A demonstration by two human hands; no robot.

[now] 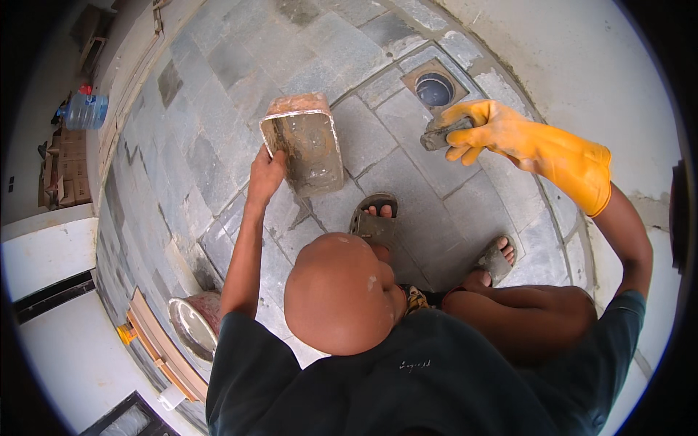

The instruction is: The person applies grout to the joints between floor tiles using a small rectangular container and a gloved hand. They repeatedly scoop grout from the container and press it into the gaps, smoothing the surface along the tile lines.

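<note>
My bare left hand (pixel 266 173) grips the left edge of a rectangular reddish block (pixel 305 145), held tilted above the grey stone floor with its grey, mortar-smeared face turned up. My right hand (pixel 488 128), in a long orange rubber glove, is raised to the right of the block. It is closed around a small dark grey tool (pixel 438 136); what kind of tool it is I cannot tell. The two hands are apart, with the tool roughly a hand's width from the block. I am squatting, and my head and dark shirt fill the lower middle.
My sandalled feet (pixel 376 221) rest on the grey paving (pixel 218 138). A square floor drain (pixel 434 89) lies just beyond my right hand by the pale wall. At lower left sit a round basin (pixel 193 324) and wooden strips (pixel 161 347). A water bottle (pixel 86 110) and cardboard boxes (pixel 67 171) stand far left.
</note>
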